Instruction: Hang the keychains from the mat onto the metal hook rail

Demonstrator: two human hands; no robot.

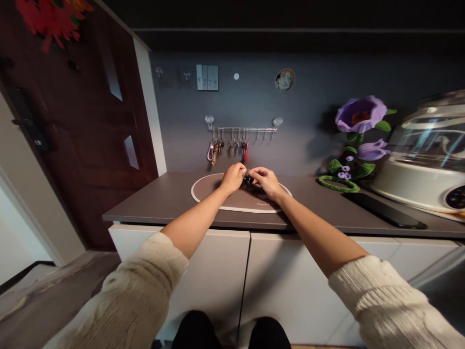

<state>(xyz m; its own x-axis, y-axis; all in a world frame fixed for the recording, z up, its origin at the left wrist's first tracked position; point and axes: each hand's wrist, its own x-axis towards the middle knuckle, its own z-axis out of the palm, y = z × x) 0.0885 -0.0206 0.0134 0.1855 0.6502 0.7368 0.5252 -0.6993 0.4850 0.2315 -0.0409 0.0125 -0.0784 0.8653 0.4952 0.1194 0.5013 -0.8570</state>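
Note:
Over the oval brown mat (207,190) with a pale rim, my left hand (233,178) and my right hand (266,181) meet at the fingertips. Both pinch a small key ring (247,171), with dark, shiny pieces (248,180) hanging below it. Fingers partly cover the ring, so I cannot make out each piece. Just behind my hands, a clear hook rail (242,129) on the wall carries several bunches of keys (238,145). Among these hang a pink loop (210,152), a brown tag (215,154) and a red cord (246,151).
Purple artificial flowers (361,115) stand on the right of the countertop (160,201). Near them are a black phone (385,210) and a white appliance with a clear lid (423,145). A dark red door (109,131) is at left; white cabinet doors (214,271) lie below.

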